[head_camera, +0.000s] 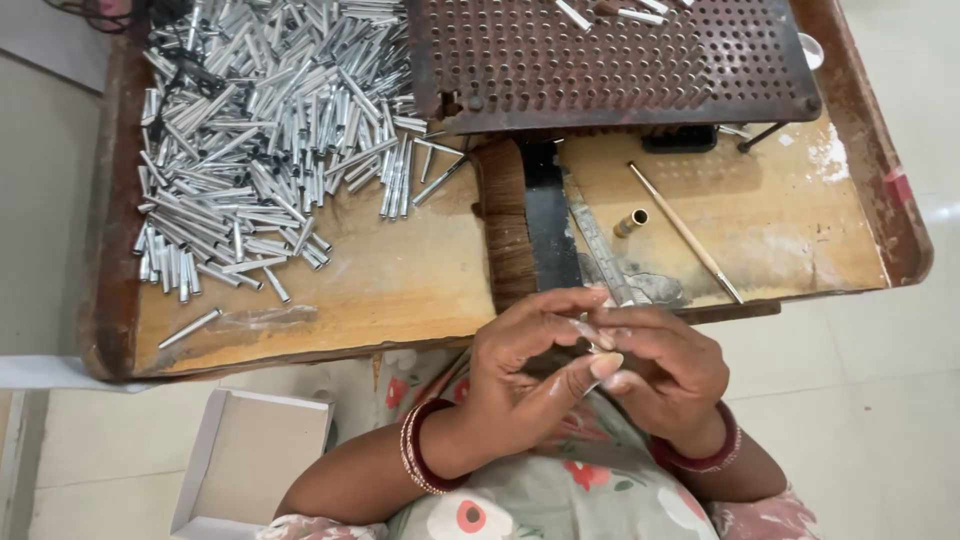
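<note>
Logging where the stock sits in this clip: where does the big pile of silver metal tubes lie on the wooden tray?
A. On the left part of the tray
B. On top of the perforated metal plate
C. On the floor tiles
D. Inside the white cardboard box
A: the silver tubes are heaped on the left part of the wooden tray, beside the perforated metal plate.

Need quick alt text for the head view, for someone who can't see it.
Both hands, left hand and right hand, meet over the lap, pinching a small silver tube at the fingertips. Ahead, a wooden tray holds a heap of silver tubes, a perforated metal plate and a thin stick.
</note>
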